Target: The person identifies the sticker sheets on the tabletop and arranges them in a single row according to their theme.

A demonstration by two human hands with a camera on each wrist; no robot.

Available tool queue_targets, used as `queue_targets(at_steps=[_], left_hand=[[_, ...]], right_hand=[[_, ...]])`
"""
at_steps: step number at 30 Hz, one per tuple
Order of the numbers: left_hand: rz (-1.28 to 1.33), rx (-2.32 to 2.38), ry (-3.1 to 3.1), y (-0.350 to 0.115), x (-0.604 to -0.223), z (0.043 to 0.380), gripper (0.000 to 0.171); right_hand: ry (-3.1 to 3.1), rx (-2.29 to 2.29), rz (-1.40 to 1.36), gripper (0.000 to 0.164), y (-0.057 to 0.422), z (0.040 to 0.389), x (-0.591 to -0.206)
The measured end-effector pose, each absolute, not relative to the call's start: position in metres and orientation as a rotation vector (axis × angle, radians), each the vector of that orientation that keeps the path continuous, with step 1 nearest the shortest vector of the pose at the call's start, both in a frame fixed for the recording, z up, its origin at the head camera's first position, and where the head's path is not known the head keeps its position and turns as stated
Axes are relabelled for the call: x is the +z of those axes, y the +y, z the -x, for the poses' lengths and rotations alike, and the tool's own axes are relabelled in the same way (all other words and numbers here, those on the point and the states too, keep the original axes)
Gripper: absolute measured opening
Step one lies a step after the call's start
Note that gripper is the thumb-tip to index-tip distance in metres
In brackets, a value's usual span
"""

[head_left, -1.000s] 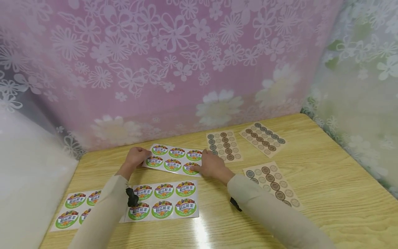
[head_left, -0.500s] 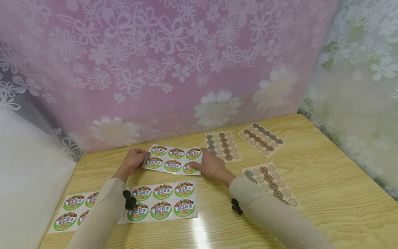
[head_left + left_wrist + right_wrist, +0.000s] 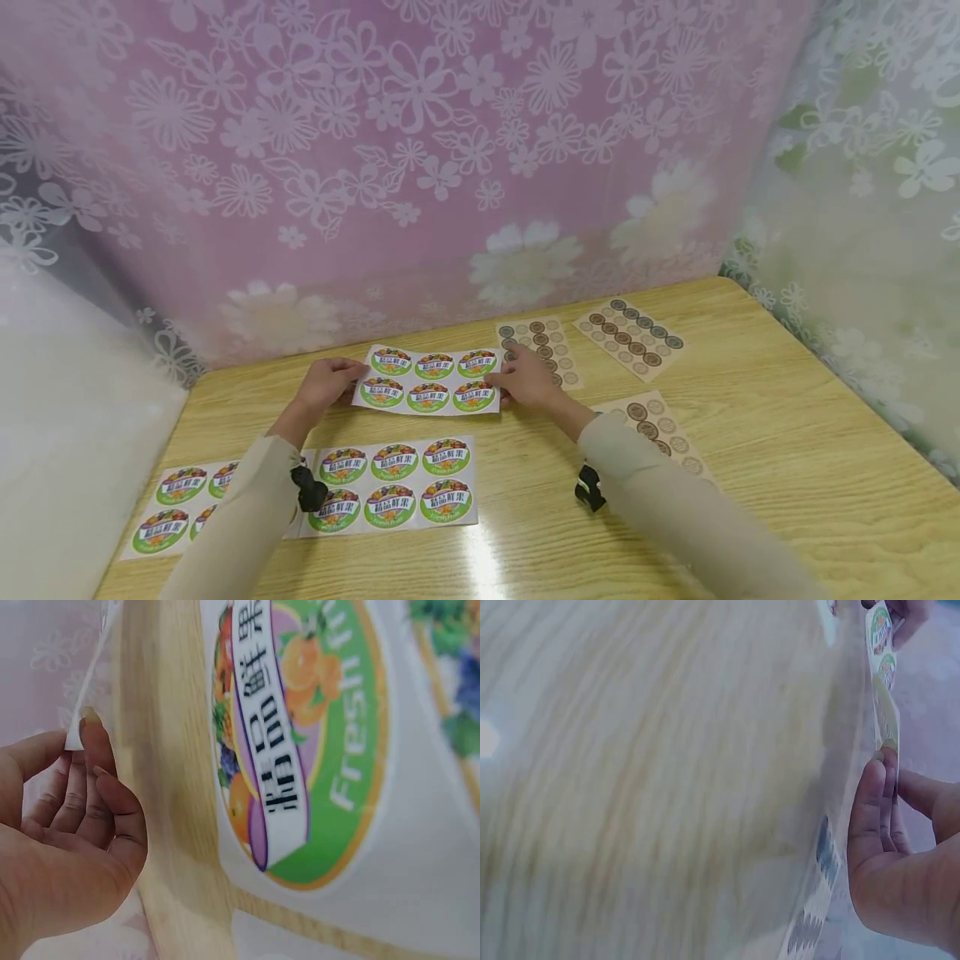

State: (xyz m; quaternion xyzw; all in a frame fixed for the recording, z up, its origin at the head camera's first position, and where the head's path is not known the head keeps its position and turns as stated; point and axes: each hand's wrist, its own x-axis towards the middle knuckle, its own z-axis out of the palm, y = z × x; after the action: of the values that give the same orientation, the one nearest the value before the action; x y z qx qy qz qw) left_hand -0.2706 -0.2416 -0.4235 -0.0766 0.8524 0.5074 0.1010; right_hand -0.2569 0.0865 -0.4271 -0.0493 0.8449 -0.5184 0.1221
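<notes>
We are lifting a fruit-sticker sheet [image 3: 429,382] over the worktop [image 3: 810,467], near its 12 o'clock side, our left hand [image 3: 327,383] pinching the sheet's 9 o'clock edge and our right hand [image 3: 531,382] pinching its 3 o'clock edge. More fruit stickers [image 3: 394,484] are lying from 6 to 8 o'clock of it, our left sleeve [image 3: 238,521] partly covering them. Three tan sheets [image 3: 628,338] are lying around 3 o'clock.
</notes>
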Motion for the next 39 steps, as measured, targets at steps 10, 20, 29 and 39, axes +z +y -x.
queue_targets(at_steps=[10,20,29,39], left_hand=[[0.165,1.617,2.352,-0.220,-0.411,0.251,0.034],[0.121,1.650,2.193,-0.198,-0.412,0.214,0.028],[0.028,1.680,2.102,-0.188,-0.418,0.188,0.026],[-0.038,1.716,1.980,-0.166,-0.423,0.168,0.026]], right_hand=[[2.323,-1.617,0.029,0.042,0.126,0.254,-0.422],[2.233,-1.584,-0.013,0.023,0.150,0.232,-0.424],[2.127,-1.588,-0.073,0.032,0.165,0.205,-0.432],[2.179,-1.530,-0.034,0.035,0.189,0.192,-0.436]])
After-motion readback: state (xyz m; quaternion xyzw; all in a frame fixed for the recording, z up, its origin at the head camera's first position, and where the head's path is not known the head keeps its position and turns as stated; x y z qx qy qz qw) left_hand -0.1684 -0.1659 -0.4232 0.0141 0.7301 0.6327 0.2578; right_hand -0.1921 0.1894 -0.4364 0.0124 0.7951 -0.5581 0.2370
